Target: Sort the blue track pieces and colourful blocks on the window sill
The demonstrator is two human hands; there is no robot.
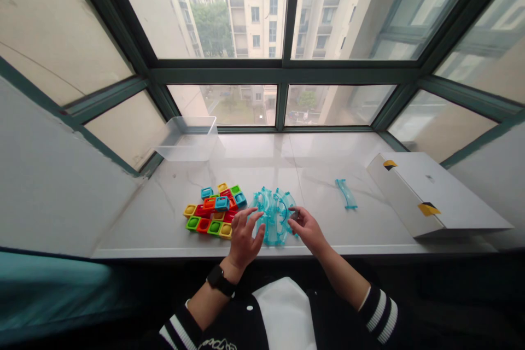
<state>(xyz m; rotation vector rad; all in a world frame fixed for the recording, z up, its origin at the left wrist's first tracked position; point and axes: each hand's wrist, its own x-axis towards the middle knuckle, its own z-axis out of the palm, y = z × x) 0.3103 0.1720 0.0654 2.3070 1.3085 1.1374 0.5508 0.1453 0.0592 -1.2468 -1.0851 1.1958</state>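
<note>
A pile of translucent blue track pieces (271, 224) lies near the front edge of the sill, some curved, some straight. Over the pile's left side hovers my left hand (245, 236), its fingers spread and nothing in them. At the pile's right edge, my right hand (307, 229) has thumb and forefinger pinched together; something small and greyish shows between them, too small to make out. Colourful building blocks (215, 227), in red, yellow, green and blue, are heaped just left of my left hand. One wavy blue track piece (346, 194) lies apart on the right.
A clear plastic bin (188, 147) stands at the back left by the window. On the right a white box (447, 191) with yellow-and-black tape pieces rests on the marble-patterned sill (156, 229). Window frames (283, 75) enclose the back and sides.
</note>
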